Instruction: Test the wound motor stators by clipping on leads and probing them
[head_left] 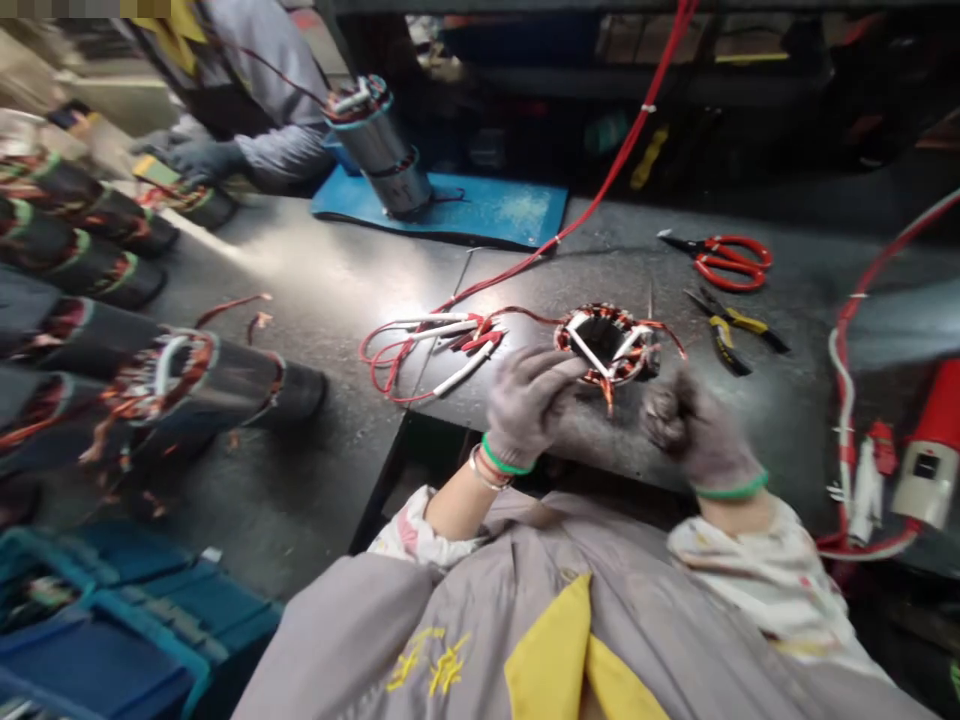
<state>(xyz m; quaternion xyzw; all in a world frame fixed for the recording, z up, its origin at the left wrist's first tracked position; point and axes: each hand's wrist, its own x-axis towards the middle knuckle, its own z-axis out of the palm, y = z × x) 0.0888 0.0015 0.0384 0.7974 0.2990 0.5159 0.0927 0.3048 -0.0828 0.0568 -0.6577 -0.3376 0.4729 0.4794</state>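
Note:
A motor stator [632,368] with copper windings stands upright on the dark bench in front of me, its open end facing up. White sleeves cross its top ring, and copper leads stick out at the front and right. My left hand [526,405], in a grey glove with a green cuff, is at the stator's left front with fingers stretched out; contact with it is unclear. Beside the stator's right front, my gloved right hand [701,435] is curled closed, its fingertips dark and blurred. Whatever it pinches is hidden. Red leads with white sleeves [465,350] lie left of the stator.
Red-handled scissors [731,262] and yellow-black pliers [735,325] lie at the right. Another stator [382,150] stands on a blue mat [510,210]. Several stators [240,375] lie at the left, near blue crates [97,640]. A co-worker's gloved hand [199,160] is at the far left.

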